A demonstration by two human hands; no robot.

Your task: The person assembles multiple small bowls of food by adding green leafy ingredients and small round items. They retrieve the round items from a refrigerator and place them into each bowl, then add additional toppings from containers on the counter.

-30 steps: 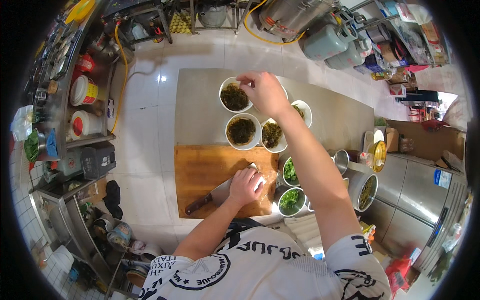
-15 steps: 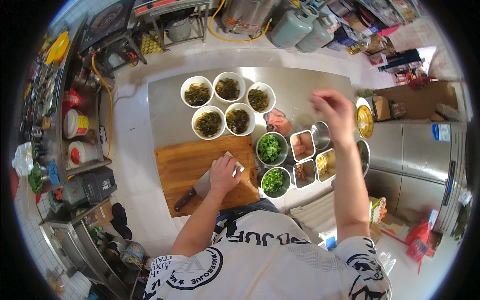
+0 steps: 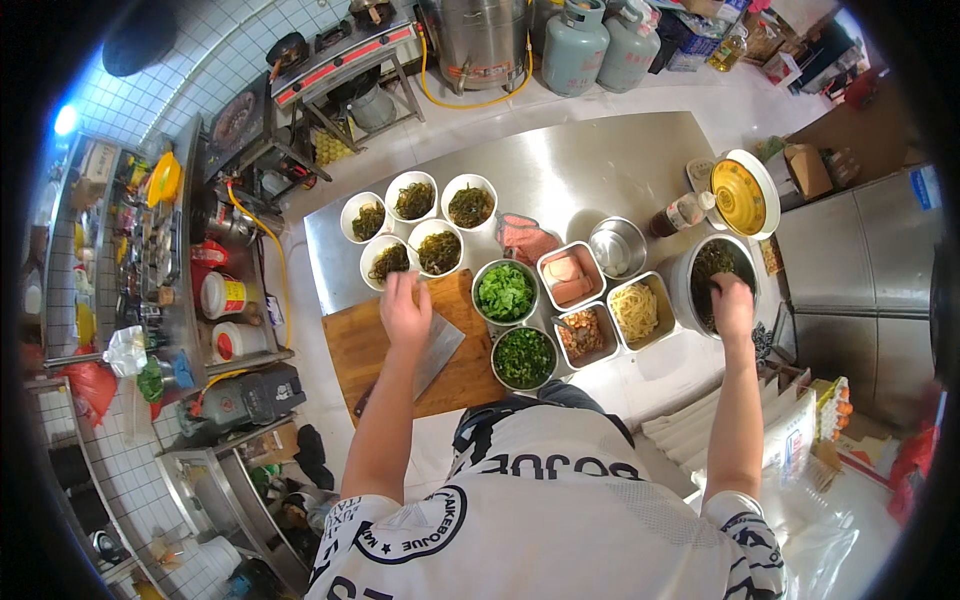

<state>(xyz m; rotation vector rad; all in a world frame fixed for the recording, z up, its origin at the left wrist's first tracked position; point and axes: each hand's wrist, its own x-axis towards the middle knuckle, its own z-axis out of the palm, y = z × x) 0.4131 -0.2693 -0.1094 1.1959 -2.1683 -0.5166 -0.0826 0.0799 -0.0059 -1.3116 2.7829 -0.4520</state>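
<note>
My right hand (image 3: 734,304) reaches down into a large metal pot (image 3: 684,290) of dark green shredded seaweed (image 3: 713,260). Its fingertips are hidden low in the pot, so their grip cannot be made out. My left hand (image 3: 406,312) hovers above the wooden cutting board (image 3: 348,352), empty, its fingers loosely apart. Just beyond its fingers stands a white bowl (image 3: 371,279) with seaweed in it. Several more white bowls (image 3: 416,219) of seaweed stand behind that one. Beneath my left forearm a cleaver (image 3: 434,358) lies on the board.
Right of the board are metal containers of chopped leafy greens (image 3: 503,292), chopped green onions (image 3: 524,358), pink meat slices (image 3: 568,280), peanuts (image 3: 588,338) and pale yellow strips (image 3: 635,310). A bottle (image 3: 680,214) and a yellow bowl (image 3: 742,198) stand at the right; a pinkish cloth (image 3: 526,238) lies behind the greens.
My right hand has come down from above the table into the pot at right. My left hand has left the cleaver and moved toward the bowls. The whole view has turned.
</note>
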